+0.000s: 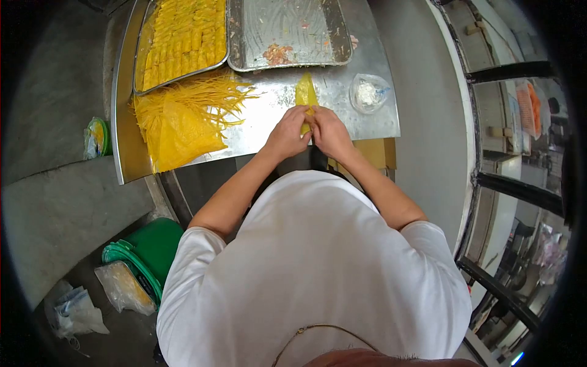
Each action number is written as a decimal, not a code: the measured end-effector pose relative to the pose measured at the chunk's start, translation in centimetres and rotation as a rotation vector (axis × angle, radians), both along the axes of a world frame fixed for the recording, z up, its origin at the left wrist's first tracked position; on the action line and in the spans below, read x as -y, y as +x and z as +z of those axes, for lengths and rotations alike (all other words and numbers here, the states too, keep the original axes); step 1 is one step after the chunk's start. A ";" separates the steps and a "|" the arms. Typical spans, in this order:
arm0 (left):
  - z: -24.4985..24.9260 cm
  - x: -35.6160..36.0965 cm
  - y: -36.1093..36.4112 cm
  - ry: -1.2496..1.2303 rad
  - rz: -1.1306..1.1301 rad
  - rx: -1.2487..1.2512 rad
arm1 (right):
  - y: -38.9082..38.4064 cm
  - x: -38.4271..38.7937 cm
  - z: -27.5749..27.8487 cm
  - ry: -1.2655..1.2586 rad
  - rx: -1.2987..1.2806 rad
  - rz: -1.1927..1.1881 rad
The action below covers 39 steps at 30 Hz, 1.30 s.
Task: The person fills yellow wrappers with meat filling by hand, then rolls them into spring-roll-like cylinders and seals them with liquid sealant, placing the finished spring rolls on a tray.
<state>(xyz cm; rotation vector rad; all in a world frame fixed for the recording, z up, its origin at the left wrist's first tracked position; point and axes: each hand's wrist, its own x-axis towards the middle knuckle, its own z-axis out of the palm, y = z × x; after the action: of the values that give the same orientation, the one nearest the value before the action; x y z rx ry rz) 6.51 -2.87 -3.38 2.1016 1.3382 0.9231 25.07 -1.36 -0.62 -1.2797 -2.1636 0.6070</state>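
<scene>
My left hand and my right hand meet at the front edge of the metal table. Between them is a yellow wrapper sheet, its pointed end lying away from me on the metal. The fingers of both hands are closed on its near part. A stack of yellow wrappers with shredded strips lies to the left. Behind it, a tray holds rows of yellow rolls. A second tray has scraps of filling near its front edge.
On the table's right is a clear bag or bowl of white paste. A green bucket and plastic bags are on the floor at lower left. A wall and black-barred window stand at the right.
</scene>
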 end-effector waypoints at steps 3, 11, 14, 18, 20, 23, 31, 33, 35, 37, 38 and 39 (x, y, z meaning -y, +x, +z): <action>-0.1 -0.2 -1.1 -0.099 -0.038 0.068 | 0.1 -0.3 -0.1 0.091 0.078 0.083; 2.9 -2.8 -2.9 -0.191 -0.252 -0.239 | 0.1 -0.1 0.7 0.123 0.197 0.181; 2.7 -3.0 -3.9 -0.139 -0.316 -0.256 | 1.2 1.0 3.3 -0.180 -0.124 0.064; 2.1 -2.4 -4.2 -0.061 -0.361 -0.238 | 4.4 -0.2 3.6 -0.035 0.285 0.165; 2.1 -1.8 -3.9 -0.086 -0.361 -0.213 | 4.3 -0.1 4.1 -0.057 0.361 0.233; 1.5 -0.1 -3.2 -0.088 -0.420 -0.205 | 4.1 0.7 3.5 -0.013 0.439 0.334; -1.5 3.2 -2.2 0.114 -0.228 0.025 | 4.3 3.2 -0.6 0.110 0.276 0.343; -1.9 2.9 -1.8 0.124 -0.188 0.063 | 3.7 3.1 -0.5 0.115 0.190 0.294; -2.0 2.5 -1.4 0.135 -0.151 0.105 | 3.5 2.9 0.1 0.075 0.161 0.258; -2.0 2.1 -1.2 0.096 -0.107 0.134 | 3.1 2.8 0.1 0.034 0.129 0.223; -1.9 1.8 -1.1 0.096 -0.110 0.131 | 2.9 2.8 0.0 -0.006 0.062 0.157; -1.8 1.3 -0.8 0.041 -0.082 0.147 | 2.8 2.6 -0.1 -0.045 -0.004 0.091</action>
<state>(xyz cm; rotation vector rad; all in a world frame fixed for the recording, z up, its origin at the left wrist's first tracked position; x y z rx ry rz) 5.69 -4.19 -5.21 2.0591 1.1604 1.0562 27.88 -3.99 -0.68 -1.2068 -2.2258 0.6980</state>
